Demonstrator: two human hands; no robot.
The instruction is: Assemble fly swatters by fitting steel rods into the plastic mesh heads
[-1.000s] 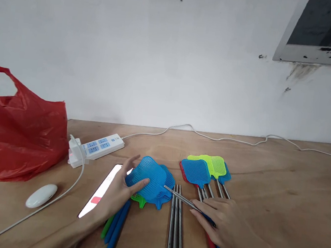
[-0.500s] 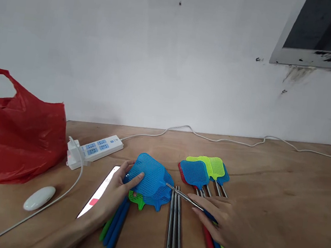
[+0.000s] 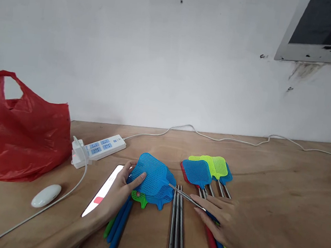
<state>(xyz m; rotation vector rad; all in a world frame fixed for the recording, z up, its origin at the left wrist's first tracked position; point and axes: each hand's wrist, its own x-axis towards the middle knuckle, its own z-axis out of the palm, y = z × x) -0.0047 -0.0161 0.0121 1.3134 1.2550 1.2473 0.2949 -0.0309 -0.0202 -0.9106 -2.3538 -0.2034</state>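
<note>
My left hand [image 3: 121,189] pinches a blue mesh fly swatter head [image 3: 149,173], thumb on top. Beneath it lie another blue head [image 3: 162,199] and a green head [image 3: 141,198], their necks pointing toward me. My right hand [image 3: 222,217] is closed on a slim metal rod [image 3: 185,194] with a dark blue handle. The rod's tip is at the neck of the held head; whether it sits inside cannot be made out. Between my hands lie several bare metal rods [image 3: 177,230]. Blue and green handles [image 3: 120,227] rest below my left hand.
At the right are fly swatters with blue [image 3: 197,172], yellow-green [image 3: 219,167] and red heads, partly under my right hand. A lit phone [image 3: 103,194], white power strip [image 3: 106,148], white oval mouse-like object [image 3: 46,196], cable and red plastic bag [image 3: 27,139] occupy the left.
The whole view has shifted slightly, so things appear a little farther right. Both hands keep nearly the same pose, with the rod tip still at the blue head's neck.
</note>
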